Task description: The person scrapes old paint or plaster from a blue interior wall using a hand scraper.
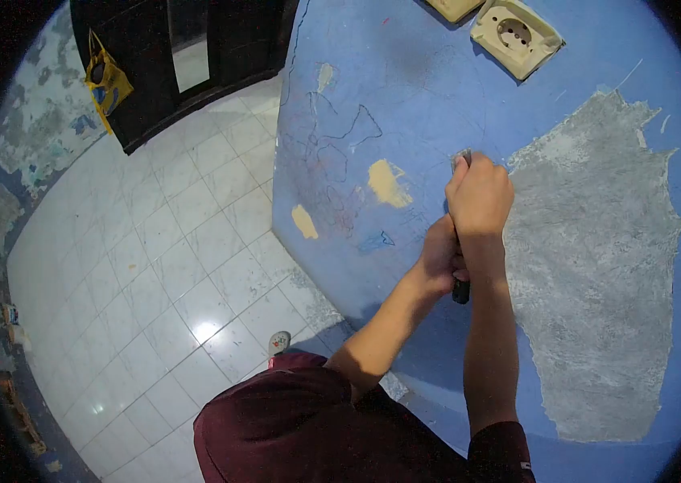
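Both my hands grip one scraper with a black handle (460, 291), held against the blue wall (429, 88). My right hand (481, 196) is wrapped round its upper part, close to the blade (463, 155), of which only a small metal piece shows. Lower on the handle, my left hand (439, 256) is closed, and the black butt end sticks out below it. Just right of my right hand begins a large bare grey patch (598, 258) with ragged paint edges. How the blade edge meets the wall is hidden by my fingers.
A cream wall socket (515, 36) sits above my hands, with part of another cream fitting (455, 6) beside it. White floor tiles (163, 266) lie to the left. A yellow bag (107, 80) hangs by a dark door (139, 64). My shoe (279, 343) shows below.
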`<state>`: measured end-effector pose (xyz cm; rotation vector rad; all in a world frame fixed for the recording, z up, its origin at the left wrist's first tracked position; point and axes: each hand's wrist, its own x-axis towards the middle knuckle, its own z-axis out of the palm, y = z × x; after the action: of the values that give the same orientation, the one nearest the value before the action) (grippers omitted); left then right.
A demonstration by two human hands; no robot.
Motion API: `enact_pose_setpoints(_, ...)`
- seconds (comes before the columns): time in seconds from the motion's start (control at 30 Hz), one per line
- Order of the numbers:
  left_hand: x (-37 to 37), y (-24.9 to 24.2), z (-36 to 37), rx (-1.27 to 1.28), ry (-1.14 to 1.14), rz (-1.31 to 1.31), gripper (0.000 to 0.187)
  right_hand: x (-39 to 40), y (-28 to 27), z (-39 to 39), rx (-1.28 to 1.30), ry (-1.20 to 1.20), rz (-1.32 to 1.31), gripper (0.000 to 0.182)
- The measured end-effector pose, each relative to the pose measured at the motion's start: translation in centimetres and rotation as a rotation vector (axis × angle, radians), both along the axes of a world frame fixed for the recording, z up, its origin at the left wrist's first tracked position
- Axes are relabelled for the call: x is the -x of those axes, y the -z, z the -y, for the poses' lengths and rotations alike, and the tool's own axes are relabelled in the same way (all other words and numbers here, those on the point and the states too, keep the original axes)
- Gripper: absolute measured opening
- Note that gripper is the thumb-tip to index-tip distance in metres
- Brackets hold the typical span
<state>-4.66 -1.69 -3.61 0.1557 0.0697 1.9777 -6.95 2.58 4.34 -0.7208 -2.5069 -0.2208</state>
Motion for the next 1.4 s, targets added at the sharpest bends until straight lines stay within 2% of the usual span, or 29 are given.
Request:
enact_pose_setpoints(0.13,1.7,-0.8,1.0,0.094,-0.068,-0.013,0.033,2.1,0.4,0.3,-0.021,-0.046,-0.002,0.024)
enact_pose_setpoints(0.2,4.1,-0.6,1.9,0.232,-0.123,-0.003,0.034,4.5,0.5,1.4,-0.127,-0.095,0.049,0.010)
enact_pose_setpoints(0.23,5.2,-0.6,2.7,0.232,-0.148,-0.011,0.034,5.5,0.2,2.1,-0.128,-0.118,0.037,0.010)
enact_pose_setpoints(0.33,6.7,-0.4,3.9,0.272,-0.045,0.035,0.033,6.6,-0.2,3.6,-0.172,-0.096,0.093,0.006)
enact_pose_setpoints(0.47,6.4,-0.4,2.3,0.240,-0.051,0.083,0.033,6.3,0.0,2.6,-0.095,-0.063,0.067,0.009)
enact_pose_setpoints(0.63,2.0,-0.5,0.8,0.117,-0.081,0.116,0.034,1.9,1.1,0.8,-0.086,-0.069,0.066,0.013)
enact_pose_setpoints(0.7,-1.1,-1.2,0.7,0.395,-0.083,0.117,0.035,-2.6,0.4,0.5,0.020,-0.134,-0.142,0.018)
enact_pose_setpoints(0.73,-2.3,-1.0,0.8,0.490,-0.082,0.123,0.035,-4.1,0.7,-0.2,0.022,-0.136,-0.133,0.018)
enact_pose_setpoints(0.8,-3.0,0.5,1.3,-0.144,0.356,0.001,0.030,-6.2,1.0,-1.5,-0.072,-0.047,-0.251,0.023)
enact_pose_setpoints(0.83,-3.6,0.2,0.9,-0.145,0.359,0.005,0.030,-6.9,0.9,-2.0,-0.072,-0.043,-0.247,0.023)
enact_pose_setpoints(0.9,-5.0,-1.3,0.0,0.245,0.238,-0.071,0.032,-7.9,0.3,-2.8,0.175,-0.065,-0.263,0.025)
enact_pose_setpoints(1.0,-6.1,-2.8,0.0,0.239,0.142,-0.059,0.032,-8.0,-1.2,-2.8,0.203,0.010,-0.125,0.025)
enact_pose_setpoints(1.13,-7.2,-3.1,-0.2,0.288,0.091,-0.011,0.031,-8.4,-1.6,-3.1,0.286,-0.010,-0.053,0.023)
enact_pose_setpoints(1.2,-6.9,-2.7,-0.5,0.203,0.092,0.029,0.029,-8.0,-1.9,-2.9,0.294,0.010,-0.004,0.023)
enact_pose_setpoints(1.33,-6.0,-3.7,0.0,0.328,0.079,0.067,0.033,-6.7,-1.4,-2.6,0.194,-0.039,-0.051,0.024)
enact_pose_setpoints(1.4,-5.4,-3.7,0.3,0.325,0.117,0.047,0.033,-6.2,-1.9,-2.0,0.159,0.053,0.016,0.022)
